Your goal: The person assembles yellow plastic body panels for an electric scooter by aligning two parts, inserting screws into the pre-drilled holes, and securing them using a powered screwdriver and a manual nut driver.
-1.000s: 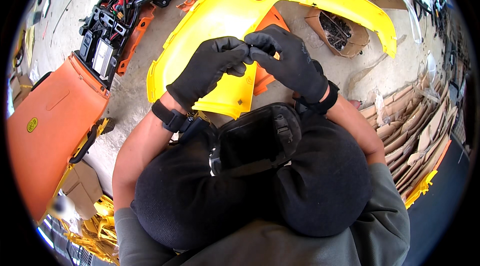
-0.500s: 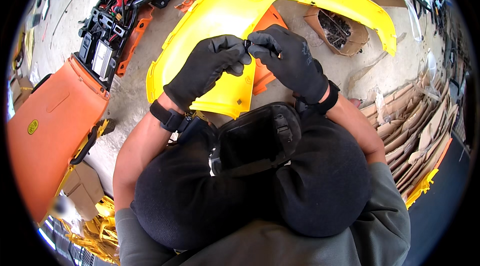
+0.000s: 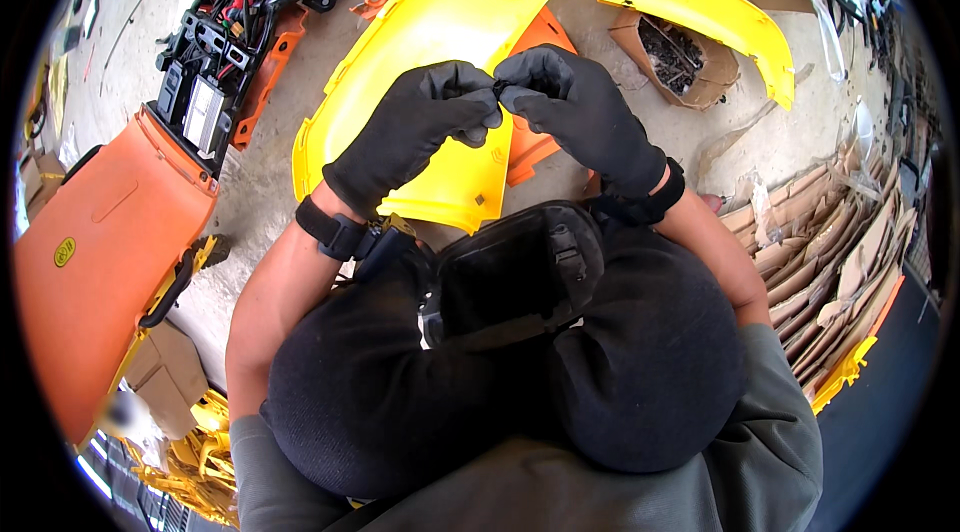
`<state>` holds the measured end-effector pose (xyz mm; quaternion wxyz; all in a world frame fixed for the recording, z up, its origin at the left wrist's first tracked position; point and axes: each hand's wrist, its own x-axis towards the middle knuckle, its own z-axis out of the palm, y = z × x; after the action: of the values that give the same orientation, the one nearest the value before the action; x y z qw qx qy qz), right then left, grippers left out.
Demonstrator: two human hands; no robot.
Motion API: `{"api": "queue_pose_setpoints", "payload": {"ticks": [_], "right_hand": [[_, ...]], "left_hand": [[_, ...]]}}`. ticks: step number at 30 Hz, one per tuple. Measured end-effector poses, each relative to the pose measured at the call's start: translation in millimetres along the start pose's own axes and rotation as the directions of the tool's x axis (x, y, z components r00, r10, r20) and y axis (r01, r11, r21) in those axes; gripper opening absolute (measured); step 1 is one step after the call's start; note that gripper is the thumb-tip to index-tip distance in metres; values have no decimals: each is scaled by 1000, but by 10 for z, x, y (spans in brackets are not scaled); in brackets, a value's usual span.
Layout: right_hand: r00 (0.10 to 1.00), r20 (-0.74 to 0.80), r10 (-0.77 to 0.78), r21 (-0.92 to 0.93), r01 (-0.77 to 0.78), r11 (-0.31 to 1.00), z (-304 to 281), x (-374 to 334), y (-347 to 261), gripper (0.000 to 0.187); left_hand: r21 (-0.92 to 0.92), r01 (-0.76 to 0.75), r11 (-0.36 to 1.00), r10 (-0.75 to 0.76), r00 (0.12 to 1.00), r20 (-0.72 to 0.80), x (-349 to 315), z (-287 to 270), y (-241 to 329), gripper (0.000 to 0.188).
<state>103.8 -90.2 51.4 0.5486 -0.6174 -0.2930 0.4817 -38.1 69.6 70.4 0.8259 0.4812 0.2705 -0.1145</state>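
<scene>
Both my hands wear black work gloves and meet fingertip to fingertip above a large curved yellow plastic panel point(image 3: 450, 17). My left hand point(image 3: 418, 127) is closed in a pinch, and my right hand point(image 3: 585, 117) pinches from the other side. Between their fingertips is a small black part point(image 3: 499, 89), mostly covered by the gloves; its kind cannot be made out. A round hole shows near the panel's far end. Partly under the panel lies an orange plastic piece point(image 3: 545, 32).
A cut-down cardboard box point(image 3: 712, 90) of small dark parts stands right of the panel. To the left is an orange-bodied machine point(image 3: 120, 222) with exposed wiring. Stacked flattened cardboard point(image 3: 820, 242) lies at right. A black open pouch point(image 3: 500, 282) sits between my knees.
My right fingers have curled further around the small black part, so less of it shows. Both hands stay at nearly the same place.
</scene>
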Motion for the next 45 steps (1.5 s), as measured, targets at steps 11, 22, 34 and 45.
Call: {"api": "queue_pose_setpoints", "payload": {"ticks": [11, 22, 34, 45], "right_hand": [[1000, 12, -8, 18, 7, 1000, -34, -24, -59, 16], [994, -17, 112, 170, -108, 979, 4, -4, -123, 15], [987, 28, 156, 210, -158, 965, -18, -17, -40, 16], [994, -83, 71, 121, -61, 991, 66, -89, -210, 23]], "left_hand": [[176, -16, 984, 18, 1000, -11, -12, 65, 63, 15], [280, -133, 951, 163, 983, -86, 1, 112, -2, 17], [367, -222, 904, 291, 945, -146, 15, 185, -33, 7], [429, -268, 863, 373, 909, -183, 27, 229, -24, 11]]}}
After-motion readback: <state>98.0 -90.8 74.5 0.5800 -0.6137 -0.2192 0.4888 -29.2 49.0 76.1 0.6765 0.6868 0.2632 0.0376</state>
